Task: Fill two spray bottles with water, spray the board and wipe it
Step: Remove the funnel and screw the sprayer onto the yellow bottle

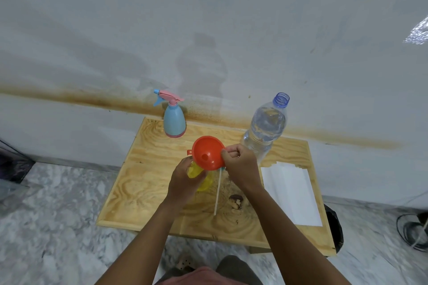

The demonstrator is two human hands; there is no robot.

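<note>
While the red funnel (207, 154) sits tilted over the neck of the yellow bottle (203, 177), still in the filling stage, by the look of it. Left hand (185, 180) wrapped round the yellow bottle, fingers curled closed on it near the middle of the wooden board (143, 183). Right hand (240, 164) pinching the funnel's rim between thumb and fingertips. Blue spray bottle (174, 118) upright at the board's far edge, trigger head on; whether filled, impossible to tell. Open water bottle (266, 127) standing just behind the right hand, uncapped and mostly full. Pouring, spraying and wiping apparently all still to do. White paper sheets (291, 194) lying at the right for wiping. Thin white tube (217, 192) and brown stain (236, 201) close beside the yellow bottle, easy to knock or smear.
</note>
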